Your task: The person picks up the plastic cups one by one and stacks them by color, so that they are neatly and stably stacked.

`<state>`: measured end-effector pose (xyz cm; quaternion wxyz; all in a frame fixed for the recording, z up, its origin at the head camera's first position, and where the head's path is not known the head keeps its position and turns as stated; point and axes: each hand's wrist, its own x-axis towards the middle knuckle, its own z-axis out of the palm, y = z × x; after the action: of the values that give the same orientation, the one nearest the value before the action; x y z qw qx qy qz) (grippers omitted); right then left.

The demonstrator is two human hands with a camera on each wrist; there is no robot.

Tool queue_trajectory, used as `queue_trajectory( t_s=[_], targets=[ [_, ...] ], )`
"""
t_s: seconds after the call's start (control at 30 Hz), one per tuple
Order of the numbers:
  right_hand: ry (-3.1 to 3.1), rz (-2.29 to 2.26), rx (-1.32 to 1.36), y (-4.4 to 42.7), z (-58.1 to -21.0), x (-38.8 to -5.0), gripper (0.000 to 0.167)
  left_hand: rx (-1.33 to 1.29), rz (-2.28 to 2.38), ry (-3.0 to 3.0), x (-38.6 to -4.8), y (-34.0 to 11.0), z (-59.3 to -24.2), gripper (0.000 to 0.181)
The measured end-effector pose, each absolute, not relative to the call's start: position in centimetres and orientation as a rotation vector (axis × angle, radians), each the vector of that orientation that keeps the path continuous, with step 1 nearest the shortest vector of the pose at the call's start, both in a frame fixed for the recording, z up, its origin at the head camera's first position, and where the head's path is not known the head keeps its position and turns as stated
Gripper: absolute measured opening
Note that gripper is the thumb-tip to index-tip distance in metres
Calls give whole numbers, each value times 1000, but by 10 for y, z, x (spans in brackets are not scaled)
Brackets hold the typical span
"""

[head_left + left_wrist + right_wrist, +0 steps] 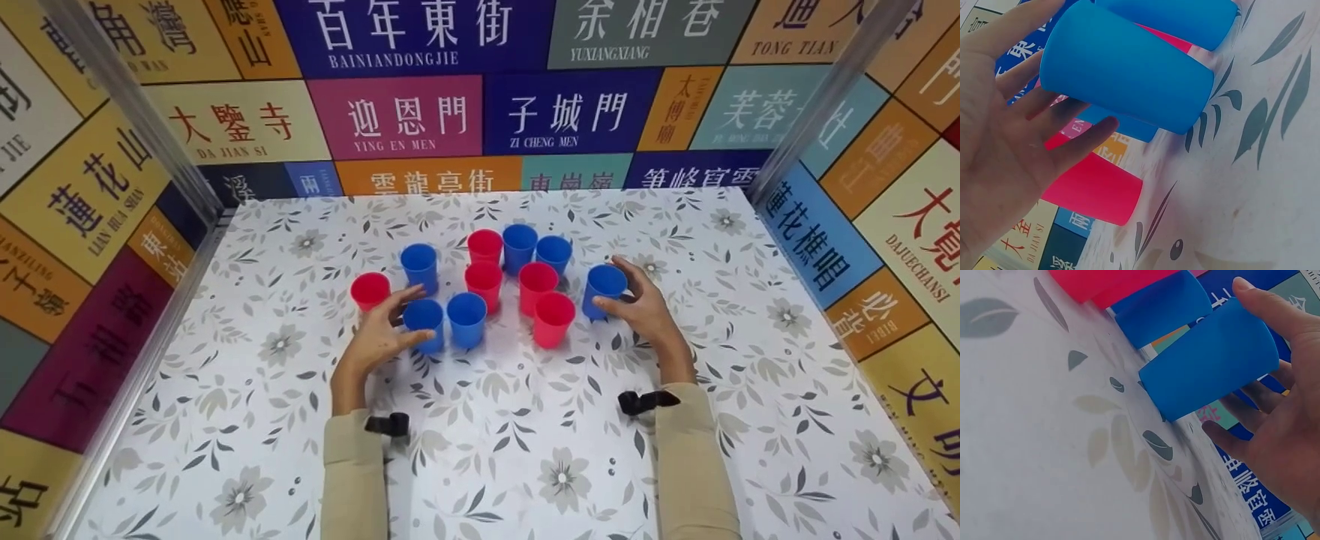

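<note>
My left hand (379, 337) is spread around a blue cup (424, 339) at the front left of a group of cups. In the left wrist view its extended fingers (1092, 138) reach past the far side of that cup (1129, 67); firm contact cannot be made out. At the right end of the group, my right hand (645, 304) stands around another blue cup (604, 285). From the right wrist, the thumb tip appears just off this cup's rim (1213, 360), with the other fingers loosely extended beyond it. Both cups are upright on the table.
Between the hands stand more blue cups (466, 321) and several red cups (554, 321), all mouth up. A red cup (367, 289) is just beyond the left hand. The floral-patterned table (525, 465) meets sign-printed walls (409, 116) at the back and sides.
</note>
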<state>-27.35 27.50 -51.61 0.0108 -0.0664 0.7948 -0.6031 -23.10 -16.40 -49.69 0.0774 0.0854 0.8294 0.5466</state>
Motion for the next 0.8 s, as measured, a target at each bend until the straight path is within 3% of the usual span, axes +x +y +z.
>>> queue_trajectory(
  t_s=[0.33,0.63,0.8],
  targets=[
    [2472,-1875,-147,277,-517,-271,83,153,1513,2490,-231,-160,-498,85],
    [2461,-1908,-111,275,-518,-272,78,184,1495,2541,-230,-161,-498,75],
    [2463,-1925,-119,274,-516,-274,76,169,1496,2532,-231,-162,-494,83]
  ],
)
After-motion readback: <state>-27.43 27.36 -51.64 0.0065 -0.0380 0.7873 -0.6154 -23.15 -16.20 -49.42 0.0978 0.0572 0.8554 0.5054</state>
